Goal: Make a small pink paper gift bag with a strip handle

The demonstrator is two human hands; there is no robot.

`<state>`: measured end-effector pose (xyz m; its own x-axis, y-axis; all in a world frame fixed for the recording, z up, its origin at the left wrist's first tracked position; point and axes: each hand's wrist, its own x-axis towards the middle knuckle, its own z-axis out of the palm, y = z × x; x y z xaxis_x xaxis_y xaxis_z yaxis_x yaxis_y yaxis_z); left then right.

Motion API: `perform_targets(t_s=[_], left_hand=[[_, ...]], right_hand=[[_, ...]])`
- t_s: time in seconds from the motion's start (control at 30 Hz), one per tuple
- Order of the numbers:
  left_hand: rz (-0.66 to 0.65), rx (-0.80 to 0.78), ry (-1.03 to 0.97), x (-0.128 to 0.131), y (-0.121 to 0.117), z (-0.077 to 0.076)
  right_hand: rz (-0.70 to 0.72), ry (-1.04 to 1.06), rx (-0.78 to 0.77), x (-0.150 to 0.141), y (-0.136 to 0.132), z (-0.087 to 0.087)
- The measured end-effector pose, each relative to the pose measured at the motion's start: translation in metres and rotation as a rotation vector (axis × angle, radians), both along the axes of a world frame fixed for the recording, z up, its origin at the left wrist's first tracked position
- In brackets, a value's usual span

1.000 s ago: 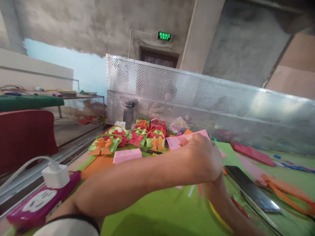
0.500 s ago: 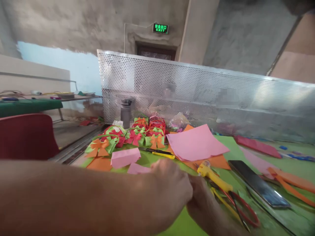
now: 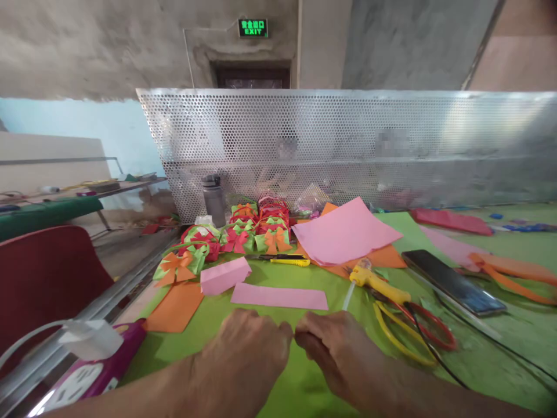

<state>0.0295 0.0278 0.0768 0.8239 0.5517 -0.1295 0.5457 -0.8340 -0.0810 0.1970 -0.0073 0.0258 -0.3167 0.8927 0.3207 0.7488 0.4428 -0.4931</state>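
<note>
My left hand (image 3: 243, 354) and my right hand (image 3: 333, 351) rest low over the green table cover (image 3: 304, 383), knuckles up, fingers curled and nearly touching each other. What they pinch between them is too small to make out. Just beyond the hands lies a pink paper strip (image 3: 278, 297). A folded pink piece (image 3: 224, 275) sits to its left. A yellow glue gun (image 3: 376, 283) lies to the right of the strip, beside yellow and red scissors (image 3: 413, 331).
Finished paper bows (image 3: 237, 235) are heaped at the back by a grey bottle (image 3: 214, 200) and a perforated metal screen (image 3: 348, 145). Pink sheets (image 3: 343, 232), orange paper (image 3: 174, 299), a yellow cutter (image 3: 289, 262), a phone (image 3: 452, 281) and a power strip (image 3: 82, 377) lie around.
Both hands came down and back toward me from the pink sheet at the rear. The view swung left and levelled. The pink strip now lies bare on the table.
</note>
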Motion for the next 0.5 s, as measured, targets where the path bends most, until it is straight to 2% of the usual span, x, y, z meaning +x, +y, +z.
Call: perform_targets(t_s=[0.07,0.13,0.33,0.5], left_hand=[[0.032,0.03,0.118,0.005,0.005,-0.002],[0.067,0.056,0.14,0.01,0.009,-0.001],[0.057,0.047,0.032,0.01,0.015,0.007],[0.098,-0.076,-0.092,0.013,0.019,0.003]], right_hand=[[-0.01,-0.025,0.026,0.0,0.0,0.0],[-0.022,-0.046,0.029,0.0,0.001,0.001],[-0.028,-0.04,0.055,0.002,0.005,0.005],[-0.04,-0.127,0.083,0.004,0.008,-0.003]])
